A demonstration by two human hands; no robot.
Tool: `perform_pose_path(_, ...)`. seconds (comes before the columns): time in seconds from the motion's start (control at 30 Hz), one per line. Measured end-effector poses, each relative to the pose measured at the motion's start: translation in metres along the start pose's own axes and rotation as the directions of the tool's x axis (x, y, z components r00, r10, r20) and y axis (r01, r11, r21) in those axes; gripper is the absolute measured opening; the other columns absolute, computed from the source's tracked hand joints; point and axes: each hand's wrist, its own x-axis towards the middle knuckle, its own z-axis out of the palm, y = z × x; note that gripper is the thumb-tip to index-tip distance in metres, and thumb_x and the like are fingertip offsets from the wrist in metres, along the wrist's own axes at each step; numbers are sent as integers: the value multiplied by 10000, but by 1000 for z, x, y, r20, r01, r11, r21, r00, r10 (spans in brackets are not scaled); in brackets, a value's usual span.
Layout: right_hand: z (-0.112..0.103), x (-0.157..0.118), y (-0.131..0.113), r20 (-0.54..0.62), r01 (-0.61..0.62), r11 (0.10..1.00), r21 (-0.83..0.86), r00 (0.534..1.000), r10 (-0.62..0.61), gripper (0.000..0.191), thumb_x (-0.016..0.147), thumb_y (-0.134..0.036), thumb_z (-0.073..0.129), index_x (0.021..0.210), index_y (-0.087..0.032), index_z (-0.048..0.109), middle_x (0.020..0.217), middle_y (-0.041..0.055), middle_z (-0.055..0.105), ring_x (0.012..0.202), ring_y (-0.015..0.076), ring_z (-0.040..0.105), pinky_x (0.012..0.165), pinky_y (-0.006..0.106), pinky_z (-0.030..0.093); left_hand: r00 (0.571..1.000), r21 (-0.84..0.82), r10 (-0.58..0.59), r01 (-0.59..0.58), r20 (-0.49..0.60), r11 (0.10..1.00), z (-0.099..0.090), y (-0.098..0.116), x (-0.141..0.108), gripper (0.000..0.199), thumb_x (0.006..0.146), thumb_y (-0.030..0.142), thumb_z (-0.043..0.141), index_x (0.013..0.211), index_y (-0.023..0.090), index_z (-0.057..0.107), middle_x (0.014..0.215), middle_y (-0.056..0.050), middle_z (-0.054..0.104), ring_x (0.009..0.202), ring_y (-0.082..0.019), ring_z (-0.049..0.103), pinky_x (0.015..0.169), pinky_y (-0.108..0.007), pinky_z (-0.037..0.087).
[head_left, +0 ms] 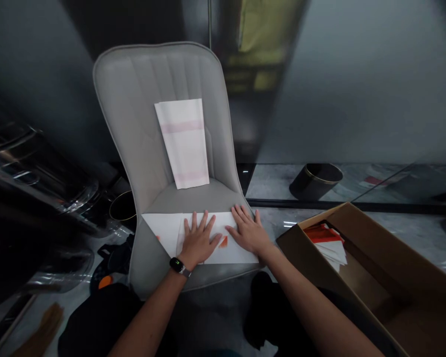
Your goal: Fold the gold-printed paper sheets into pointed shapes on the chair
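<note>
White paper (223, 224): likely light, creasable; lift by edges; left hand (196, 243), right hand (250, 235) flat atop, fingers outstretched, gripping nothing

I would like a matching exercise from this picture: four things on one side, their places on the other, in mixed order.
1. right hand
2. pink-banded paper
3. watch
4. cardboard box

A. at the picture's right
B. at the wrist of the left hand
C. on the white sheet
D. against the chair backrest

Pairs: 1-C, 2-D, 3-B, 4-A
</note>
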Motion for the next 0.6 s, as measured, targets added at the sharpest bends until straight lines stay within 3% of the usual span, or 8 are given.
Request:
perform_pose_path(0.07,0,-10,-9,-27,85,996,-14,996,-86,659,1069,-516,290,1618,-152,278,1674,132,269,1567,293,206,1244,654,84,1000,-1,-6,6,7,1000,1,0,1,671,1036,600,361,1616,265,322,1698,-59,245,1551,-453,139,1193,-724,158)
perform_pose_path(0.17,0,-25,-10,31,247,969,-1,969,-247,651,1068,-532,285,1619,-185,287,1677,97,275,1569,264,201,1264,603,78,1000,-12,-7,7,10,1000,3,2,1,672,1036,598,358,1616,259,322,1700,-55,238,1554,-448,127,1199,-717,137)
perform_pose_path(0.23,-3,-29,2,74,189,982,-5,979,-189,666,1060,-563,293,1620,-203,283,1668,91,296,1561,272,230,1257,622,95,1000,-21,-2,2,-1,1000,2,4,0,690,1029,607,366,1617,249,320,1701,-58,234,1555,-449,120,1204,-716,114)
perform_pose_path(0.33,-11,-28,20,69,-29,998,-60,997,33,696,1050,-584,318,1611,-171,301,1657,117,315,1555,315,237,1231,686,94,1000,-49,-6,7,19,999,-1,4,0,695,1026,603,366,1618,242,318,1699,-68,237,1550,-459,134,1199,-722,118)
perform_pose_path(0.4,-13,-29,18,45,-11,996,-86,999,15,697,1038,-604,348,1583,-170,372,1666,115,297,1568,338,182,1228,700,53,997,-77,2,4,78,997,-5,0,4,653,1041,557,346,1616,248,322,1699,-65,236,1548,-461,143,1191,-724,142)
perform_pose_path(0.5,-5,-43,-15,33,205,977,-51,979,-203,721,1017,-650,372,1562,-180,420,1677,112,267,1579,344,111,1240,677,12,978,-125,35,-9,204,992,-13,-8,13,579,1057,447,310,1612,284,324,1697,-52,244,1543,-457,174,1170,-727,196)
perform_pose_path(0.6,9,-70,-62,36,358,931,74,932,-362,899,974,-737,380,1602,-98,306,1654,186,286,1569,349,167,1254,657,34,956,-145,69,-27,286,989,-18,-16,20,579,1038,355,323,1615,316,300,1701,-52,234,1545,-448,180,1144,-739,228)
